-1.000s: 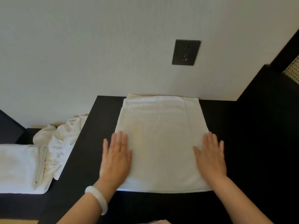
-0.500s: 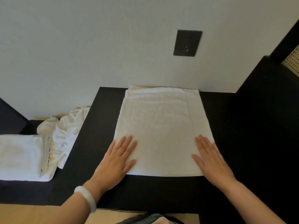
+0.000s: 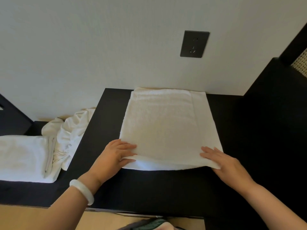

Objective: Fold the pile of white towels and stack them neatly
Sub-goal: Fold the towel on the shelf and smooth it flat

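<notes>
White wall (image 3: 83, 47) with a dark socket (image 3: 194, 44) backs a black table (image 3: 166, 188). One white towel (image 3: 167, 127) lies spread on it, far edge against the wall, near edge raised off the surface. The left hand (image 3: 116, 156) pinches the near left corner, fingers on top and thumb beneath. The right hand (image 3: 224, 163) grips the near right corner (its thumb is hidden under the cloth). At far left sit a folded stack (image 3: 23, 156) and, just beside it, a crumpled pile (image 3: 71, 128). A pale bracelet (image 3: 83, 190) rings the left wrist.
</notes>
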